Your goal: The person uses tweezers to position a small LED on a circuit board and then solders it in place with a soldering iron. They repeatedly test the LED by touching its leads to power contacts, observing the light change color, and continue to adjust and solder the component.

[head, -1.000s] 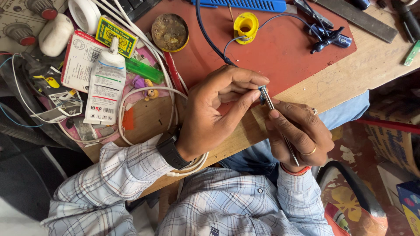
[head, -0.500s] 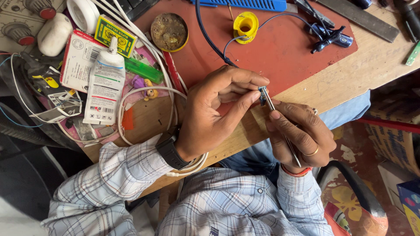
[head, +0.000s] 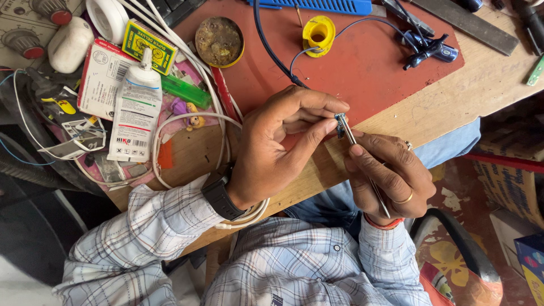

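Observation:
My left hand (head: 280, 144) pinches a tiny dark electronic part (head: 340, 123) between thumb and fingertips, just above the front edge of the wooden bench (head: 481, 85). My right hand (head: 391, 175) grips a pair of thin metal tweezers (head: 362, 156), whose tips touch that small part. Both hands meet over the edge of the red work mat (head: 368, 62). A black watch sits on my left wrist. A ring shows on my right hand, and a red band circles its wrist.
On the mat lie a yellow solder spool (head: 318, 33), a round tin of flux (head: 220, 41), a blue comb-like strip (head: 317, 5) and a dark clip tool (head: 428, 50). A white glue tube (head: 136, 110), small boxes, white cables (head: 187, 122) and a green lighter crowd the left.

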Action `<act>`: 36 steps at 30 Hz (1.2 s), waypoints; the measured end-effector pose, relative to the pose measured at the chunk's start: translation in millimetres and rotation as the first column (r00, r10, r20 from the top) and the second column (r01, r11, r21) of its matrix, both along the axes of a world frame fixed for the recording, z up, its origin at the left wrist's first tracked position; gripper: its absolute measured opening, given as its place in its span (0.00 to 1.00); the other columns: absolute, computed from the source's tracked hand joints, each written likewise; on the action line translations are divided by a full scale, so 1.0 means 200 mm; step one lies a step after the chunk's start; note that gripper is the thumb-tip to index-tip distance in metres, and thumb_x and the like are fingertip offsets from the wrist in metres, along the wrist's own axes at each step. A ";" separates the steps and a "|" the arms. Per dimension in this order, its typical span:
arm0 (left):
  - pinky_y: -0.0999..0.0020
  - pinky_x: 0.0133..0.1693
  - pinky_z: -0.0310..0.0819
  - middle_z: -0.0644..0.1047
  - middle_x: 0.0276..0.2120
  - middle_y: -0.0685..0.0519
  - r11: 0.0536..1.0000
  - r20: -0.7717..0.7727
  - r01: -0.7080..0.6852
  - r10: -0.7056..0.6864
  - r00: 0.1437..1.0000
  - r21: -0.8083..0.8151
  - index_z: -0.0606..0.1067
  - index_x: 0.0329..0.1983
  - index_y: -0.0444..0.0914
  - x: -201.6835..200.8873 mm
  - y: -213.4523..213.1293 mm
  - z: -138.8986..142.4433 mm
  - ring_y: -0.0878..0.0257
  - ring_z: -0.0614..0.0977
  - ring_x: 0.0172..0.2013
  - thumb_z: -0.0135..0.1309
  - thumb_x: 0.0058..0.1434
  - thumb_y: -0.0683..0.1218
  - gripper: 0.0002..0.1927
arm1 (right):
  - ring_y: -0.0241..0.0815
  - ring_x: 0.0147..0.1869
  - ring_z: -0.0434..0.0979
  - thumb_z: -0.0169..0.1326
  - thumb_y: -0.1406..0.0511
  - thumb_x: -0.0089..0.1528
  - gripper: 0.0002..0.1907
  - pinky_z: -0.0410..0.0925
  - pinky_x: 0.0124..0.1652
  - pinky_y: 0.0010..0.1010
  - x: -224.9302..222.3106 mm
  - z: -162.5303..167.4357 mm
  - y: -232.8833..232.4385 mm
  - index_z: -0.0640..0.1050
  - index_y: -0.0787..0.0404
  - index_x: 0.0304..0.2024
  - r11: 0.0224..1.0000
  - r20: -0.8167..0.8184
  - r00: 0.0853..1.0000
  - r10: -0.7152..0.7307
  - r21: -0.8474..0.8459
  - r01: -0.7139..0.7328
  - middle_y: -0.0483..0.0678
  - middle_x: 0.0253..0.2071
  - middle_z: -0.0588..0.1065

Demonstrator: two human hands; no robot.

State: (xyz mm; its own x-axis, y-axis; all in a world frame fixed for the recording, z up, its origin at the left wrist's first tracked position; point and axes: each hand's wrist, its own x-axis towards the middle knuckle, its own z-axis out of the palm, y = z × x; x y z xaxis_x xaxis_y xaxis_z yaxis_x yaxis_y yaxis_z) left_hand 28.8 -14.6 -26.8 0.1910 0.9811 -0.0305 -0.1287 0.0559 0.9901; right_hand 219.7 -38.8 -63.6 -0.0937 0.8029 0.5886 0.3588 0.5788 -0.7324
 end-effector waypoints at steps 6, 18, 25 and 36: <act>0.75 0.56 0.82 0.79 0.51 0.50 1.000 0.008 -0.001 0.001 1.000 -0.012 0.74 0.58 0.31 0.00 0.00 0.00 0.68 0.83 0.50 0.53 0.74 0.33 0.11 | 0.52 0.43 0.85 0.65 0.78 0.58 0.13 0.78 0.42 0.35 0.00 0.00 0.00 0.80 0.70 0.45 1.000 0.013 1.000 -0.004 0.004 0.004 0.61 0.43 0.79; 0.75 0.57 0.82 0.79 0.51 0.50 1.000 -0.007 -0.001 0.001 1.000 -0.005 0.74 0.55 0.30 0.00 0.00 0.00 0.68 0.83 0.51 0.53 0.75 0.32 0.08 | 0.53 0.45 0.85 0.65 0.78 0.58 0.12 0.78 0.41 0.35 0.00 -0.01 0.00 0.80 0.69 0.44 1.000 0.032 0.999 -0.014 0.029 0.013 0.61 0.43 0.79; 0.75 0.57 0.81 0.79 0.51 0.50 1.000 0.004 -0.001 0.001 1.000 -0.003 0.73 0.56 0.30 0.00 -0.01 0.00 0.68 0.83 0.51 0.53 0.75 0.32 0.09 | 0.53 0.44 0.85 0.64 0.78 0.59 0.12 0.78 0.41 0.34 0.00 -0.01 0.00 0.80 0.69 0.44 1.000 0.023 1.000 -0.009 0.021 0.008 0.61 0.43 0.79; 0.75 0.58 0.81 0.78 0.51 0.50 1.000 0.011 0.011 -0.011 1.000 0.003 0.73 0.56 0.30 -0.01 -0.01 -0.01 0.68 0.83 0.51 0.53 0.76 0.32 0.08 | 0.54 0.45 0.85 0.65 0.77 0.59 0.11 0.79 0.40 0.36 0.00 -0.03 0.01 0.80 0.70 0.44 0.998 0.024 1.000 -0.014 0.063 0.013 0.61 0.42 0.79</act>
State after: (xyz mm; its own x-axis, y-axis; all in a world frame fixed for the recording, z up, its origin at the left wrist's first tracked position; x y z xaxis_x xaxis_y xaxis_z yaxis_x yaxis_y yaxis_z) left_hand 26.7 -16.1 -28.5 0.2020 0.9791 -0.0250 -0.1392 0.0539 0.9888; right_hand 219.8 -37.6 -69.4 -0.0979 0.7659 0.6355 0.3843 0.6181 -0.6858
